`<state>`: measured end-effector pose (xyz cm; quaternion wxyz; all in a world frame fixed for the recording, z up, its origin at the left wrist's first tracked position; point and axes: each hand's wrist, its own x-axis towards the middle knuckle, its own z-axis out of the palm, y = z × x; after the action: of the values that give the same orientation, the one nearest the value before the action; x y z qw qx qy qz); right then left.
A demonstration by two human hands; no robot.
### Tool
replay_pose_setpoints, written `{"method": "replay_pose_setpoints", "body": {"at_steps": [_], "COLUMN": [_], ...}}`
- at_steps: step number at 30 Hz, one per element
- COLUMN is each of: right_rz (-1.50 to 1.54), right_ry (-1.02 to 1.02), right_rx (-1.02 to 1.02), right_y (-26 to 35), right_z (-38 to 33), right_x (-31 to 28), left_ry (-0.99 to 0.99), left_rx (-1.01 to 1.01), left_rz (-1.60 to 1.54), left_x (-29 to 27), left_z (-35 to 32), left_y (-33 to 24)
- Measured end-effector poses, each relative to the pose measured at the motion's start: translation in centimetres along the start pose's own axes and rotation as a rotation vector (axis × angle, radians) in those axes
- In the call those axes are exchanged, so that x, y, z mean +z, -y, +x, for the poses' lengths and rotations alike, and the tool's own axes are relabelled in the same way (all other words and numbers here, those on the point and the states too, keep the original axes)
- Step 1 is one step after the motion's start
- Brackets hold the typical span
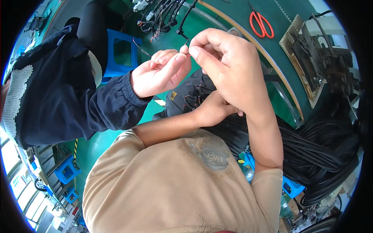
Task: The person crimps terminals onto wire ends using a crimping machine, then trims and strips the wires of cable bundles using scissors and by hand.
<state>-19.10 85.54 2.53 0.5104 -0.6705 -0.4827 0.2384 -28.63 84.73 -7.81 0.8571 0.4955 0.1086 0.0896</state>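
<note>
Nearest to us is the beige shirt point(155, 186), with both forearms reaching out past it. We see the right hand point(229, 58) raised, its thumb and forefinger drawn narrow in a pinch on a thin wire point(189, 55), just off the left side of the tabletop point(243, 11)'s curved edge. The fingertips cover most of that wire. A co-worker's hand point(165, 72) meets them from the left, also pinching, its dark sleeve point(116, 105) crossing above the floor. Lower down, the left hand point(215, 110) is curled behind the right wrist; that wrist hides its fingertips, so we cannot tell what it holds. Beside it, loose wire ends point(192, 100) lie over the dark trousers point(180, 95).

To our right, black cables point(318, 147) run from the lap into a thick heap below the tabletop's near end. Beyond the hands, a harness point(163, 17) of black leads and connectors spreads left of the tabletop's edge. On the tabletop we find red-handled scissors point(261, 25) near that edge, and farther right a machine point(318, 50) on a wooden board point(311, 93). A blue stool point(122, 54) stands beside the co-worker, on the green floor point(105, 143).
</note>
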Motion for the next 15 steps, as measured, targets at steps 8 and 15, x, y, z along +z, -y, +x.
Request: {"method": "replay_pose_setpoints", "body": {"at_steps": [8,15], "right_rz": [0.382,0.659], "right_ry": [0.041,-0.070], "right_rx": [0.303,0.323], "right_y": [0.3,1.0], "right_z": [-1.0,-3.6], "right_x": [-1.0,-2.6], "left_ry": [-0.088,-0.369], "left_rx": [-0.211,0.077], "left_rz": [0.181,0.795], "left_x": [-2.0,-4.6], "left_z": [-1.6,-4.1], "left_y": [-0.1,0.8]}}
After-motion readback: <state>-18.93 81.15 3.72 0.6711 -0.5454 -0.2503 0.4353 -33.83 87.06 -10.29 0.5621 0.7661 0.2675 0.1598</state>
